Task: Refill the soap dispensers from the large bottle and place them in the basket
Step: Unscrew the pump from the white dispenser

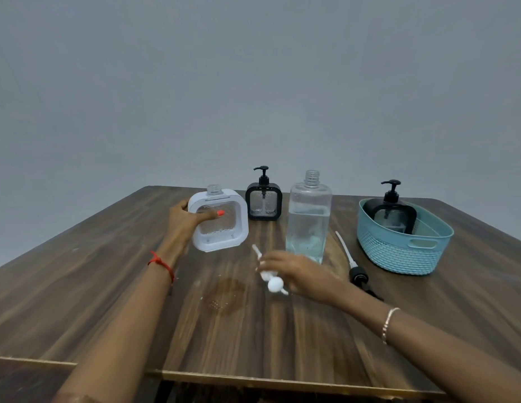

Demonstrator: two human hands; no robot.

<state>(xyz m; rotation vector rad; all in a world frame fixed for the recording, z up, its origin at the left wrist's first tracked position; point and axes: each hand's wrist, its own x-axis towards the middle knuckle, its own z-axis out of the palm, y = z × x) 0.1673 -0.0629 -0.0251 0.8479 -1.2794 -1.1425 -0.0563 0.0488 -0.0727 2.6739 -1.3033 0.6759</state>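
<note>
The bench (108, 301) was dark wood with a damp stain near its middle, and a plain grey wall (253, 82) stood behind it. At the left, the left hand (185, 221) gripped the side of the white dispenser (218, 221), which was open at its neck and slightly tilted. Behind it stood a black dispenser (263, 203) with its pump on. The right hand (294, 271), a little blurred, held the white pump (272, 279) just in front of the large bottle (308, 219), uncapped and partly full. A black pump (356, 271) lay beside it. At the right, the blue basket (399, 254) held another black dispenser (391, 212).
</note>
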